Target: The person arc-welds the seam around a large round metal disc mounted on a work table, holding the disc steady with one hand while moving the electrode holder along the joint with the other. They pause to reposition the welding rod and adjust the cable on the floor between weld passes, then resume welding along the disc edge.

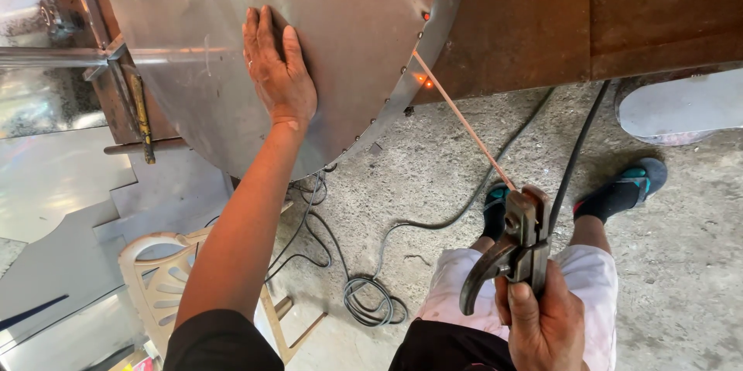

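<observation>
Right hand [546, 324]: grip pressed together around the handle of a welding electrode holder [517, 246], fingers wrapped, thumb up along the side. Holder's clamp pinches a long thin welding rod [464, 123] that runs up and left. Rod tip sits at the rim seam [418, 69] of the round sheet-metal disc [340, 23], glowing orange at the contact point. A row of small tack spots follows the rim; two more up near the top glow orange too.

Left hand [279, 69]: grip spread, palm flat against the face of the disc, fingers pointing up, arm extended straight. Holds nothing, just pressed to the metal.

Disc stands tilted, leaning against a rusty brown steel plate [588, 15] to the right. Black cable [576, 147] runs from the holder up across the concrete floor [681, 263]; more cable lies coiled [371, 301] on the floor near the person's knees. Person's feet in dark socks [619, 193] below the plate. White plastic chair [162, 278] lower left, beside the left arm. Shiny sheet offcuts [54, 177] lie at far left. A yellow-handled tool [142, 119] leans on the frame just left of the disc.
</observation>
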